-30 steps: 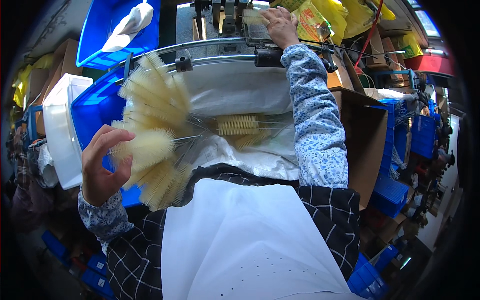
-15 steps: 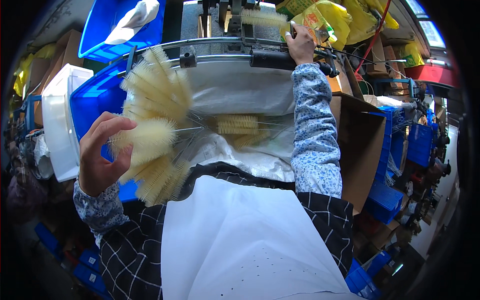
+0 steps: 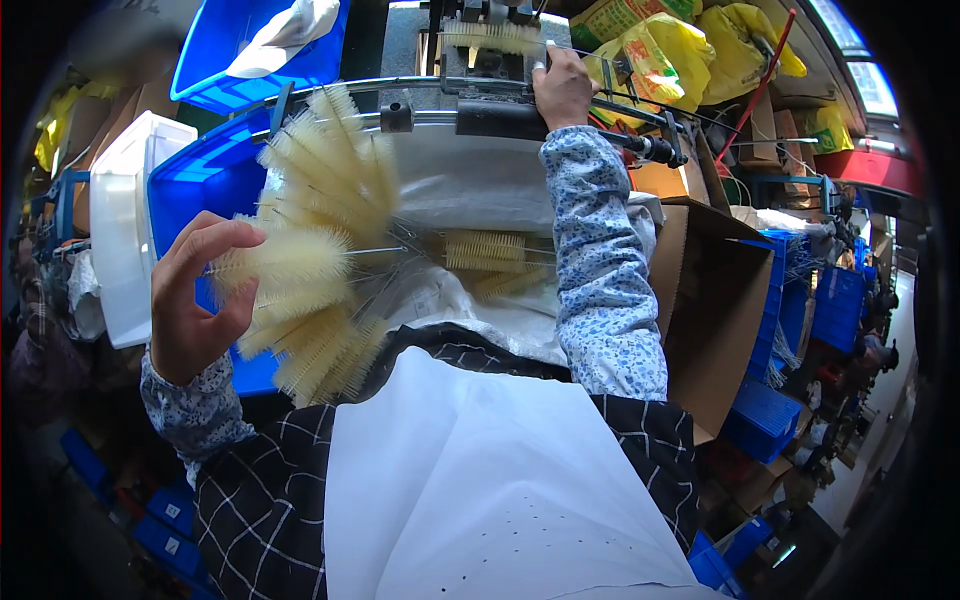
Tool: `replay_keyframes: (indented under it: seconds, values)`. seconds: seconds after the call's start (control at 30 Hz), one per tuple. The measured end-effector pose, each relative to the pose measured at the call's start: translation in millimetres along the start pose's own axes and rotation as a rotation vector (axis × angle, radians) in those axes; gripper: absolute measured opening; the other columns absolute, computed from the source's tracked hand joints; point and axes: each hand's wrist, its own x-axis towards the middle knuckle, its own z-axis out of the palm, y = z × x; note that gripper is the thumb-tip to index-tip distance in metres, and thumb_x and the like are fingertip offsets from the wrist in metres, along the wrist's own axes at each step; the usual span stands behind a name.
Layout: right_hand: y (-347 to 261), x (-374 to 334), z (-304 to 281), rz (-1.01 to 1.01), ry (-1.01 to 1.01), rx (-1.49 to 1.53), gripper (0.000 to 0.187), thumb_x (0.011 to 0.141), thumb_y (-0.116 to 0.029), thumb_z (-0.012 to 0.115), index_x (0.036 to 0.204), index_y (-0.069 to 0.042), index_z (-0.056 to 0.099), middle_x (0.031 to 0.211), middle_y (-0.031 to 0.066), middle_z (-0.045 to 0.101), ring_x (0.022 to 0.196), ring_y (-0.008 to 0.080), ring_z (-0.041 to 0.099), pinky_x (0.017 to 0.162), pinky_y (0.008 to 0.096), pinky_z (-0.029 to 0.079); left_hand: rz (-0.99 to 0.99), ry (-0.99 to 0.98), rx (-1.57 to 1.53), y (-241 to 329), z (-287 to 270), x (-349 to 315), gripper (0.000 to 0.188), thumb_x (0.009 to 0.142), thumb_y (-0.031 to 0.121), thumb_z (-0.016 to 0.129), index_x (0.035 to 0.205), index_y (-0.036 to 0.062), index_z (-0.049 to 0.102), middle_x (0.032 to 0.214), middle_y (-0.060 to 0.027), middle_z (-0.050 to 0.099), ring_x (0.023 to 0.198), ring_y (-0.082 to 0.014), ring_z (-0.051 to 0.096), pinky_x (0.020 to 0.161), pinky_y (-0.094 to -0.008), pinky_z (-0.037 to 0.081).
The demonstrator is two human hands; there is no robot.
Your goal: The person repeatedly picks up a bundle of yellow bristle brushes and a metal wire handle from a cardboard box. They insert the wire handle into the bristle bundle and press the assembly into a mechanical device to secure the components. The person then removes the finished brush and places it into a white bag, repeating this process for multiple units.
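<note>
My left hand [image 3: 195, 300] has its thumb and fingers curved round the bristle end of a pale yellow wire-stemmed brush [image 3: 290, 262]. A fanned pile of similar brushes [image 3: 325, 175] lies behind and below it, their wire stems pointing right. My right hand [image 3: 563, 88] is closed at the sliding carriage of a bench machine [image 3: 505, 118], its fingertips at the right end of another pale brush [image 3: 490, 38] lying across the machine. What the right fingers grip is hidden. More brushes [image 3: 485, 250] lie on white sheeting [image 3: 470, 180] in front of me.
Blue bins [image 3: 205, 170] and a white tub [image 3: 135, 230] stand at the left. An open cardboard box [image 3: 715, 310] is by my right forearm. Metal rails [image 3: 430, 117] cross ahead. Yellow bags [image 3: 650, 60] sit at the far right, and a white cloth [image 3: 290, 35] lies in the far bin.
My right hand has moved left, together with the carriage and the brush on the machine. My left hand and its brush have shifted slightly left and away. The whole view has shifted a little.
</note>
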Motion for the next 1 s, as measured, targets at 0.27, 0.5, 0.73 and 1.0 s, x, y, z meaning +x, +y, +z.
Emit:
replay_keyframes:
  seconds: [0.27, 0.5, 0.73, 1.0]
  values:
    - [-50, -4, 13, 0.008, -0.016, -0.019, 0.025, 0.077, -0.016, 0.054, 0.100, -0.008, 0.058, 0.096, 0.0076, 0.057, 0.091, 0.0247, 0.054, 0.076, 0.0431, 0.036, 0.045, -0.074, -0.025, 11, 11, 18, 0.039, 0.057, -0.006, 0.057, 0.096, 0.0005, 0.055, 0.084, -0.0113, 0.056, 0.076, -0.0231, 0.056, 0.072, -0.0297, 0.045]
    - [3, 0, -3, 0.009, -0.021, -0.003, 0.028, 0.074, -0.019, 0.059, 0.100, -0.008, 0.059, 0.096, 0.0079, 0.057, 0.093, 0.0254, 0.054, 0.076, 0.0436, 0.037, -0.094, 0.059, -0.070, -5, 6, 2, 0.035, 0.064, -0.002, 0.055, 0.097, 0.0013, 0.048, 0.089, -0.0082, 0.050, 0.083, -0.0173, 0.051, 0.078, -0.0289, 0.042]
    - [100, 15, -13, -0.086, -0.004, 0.098, 0.032, 0.075, -0.022, 0.057, 0.103, -0.009, 0.060, 0.102, 0.0097, 0.059, 0.092, 0.0272, 0.056, 0.080, 0.0413, 0.043, -0.257, 0.137, -0.250, -24, 2, -8, 0.027, 0.071, 0.003, 0.054, 0.096, 0.0033, 0.044, 0.089, -0.0036, 0.043, 0.084, -0.0117, 0.045, 0.079, -0.0243, 0.037]
    - [141, 45, -43, -0.301, -0.039, -0.342, 0.025, 0.081, -0.028, 0.052, 0.101, -0.018, 0.061, 0.096, 0.0082, 0.060, 0.092, 0.0279, 0.053, 0.083, 0.0338, 0.041, -0.175, -0.025, -0.398, -33, 13, 30, 0.029, 0.076, 0.005, 0.053, 0.104, 0.0043, 0.045, 0.091, -0.0033, 0.045, 0.087, -0.0107, 0.046, 0.077, -0.0234, 0.038]
